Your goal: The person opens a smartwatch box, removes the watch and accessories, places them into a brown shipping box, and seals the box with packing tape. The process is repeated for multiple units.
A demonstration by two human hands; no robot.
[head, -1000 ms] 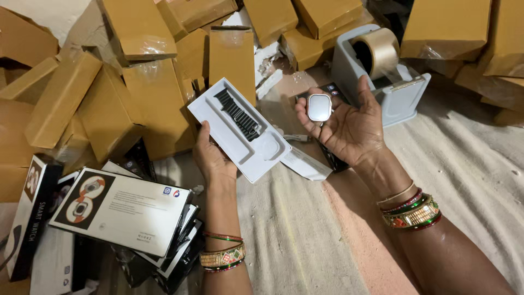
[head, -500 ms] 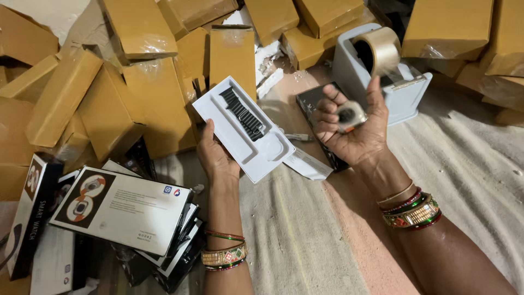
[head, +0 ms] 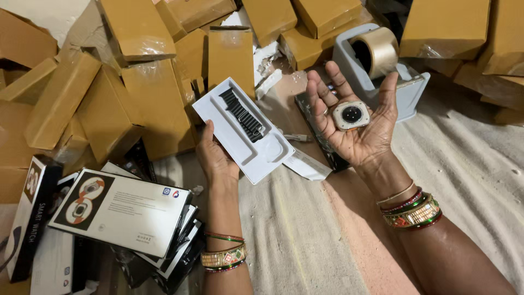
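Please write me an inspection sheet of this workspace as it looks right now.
Surface: beige woven cloth, rumpled, spread across the floor.
Job's things: white moulded plastic tray holding a dark ridged watch strap, its square recess vacant; pale square watch body lying back-up on a palm.
Clutter: plain brown cardboard boxes piled behind; printed white-and-black retail boxes stacked at left.
Grippers: left hand supports the tray from below; right hand is open, palm up, under the watch body.
Cables: thin white cable beside the tray.
Surroundings: grey tape dispenser carrying a tan tape roll.
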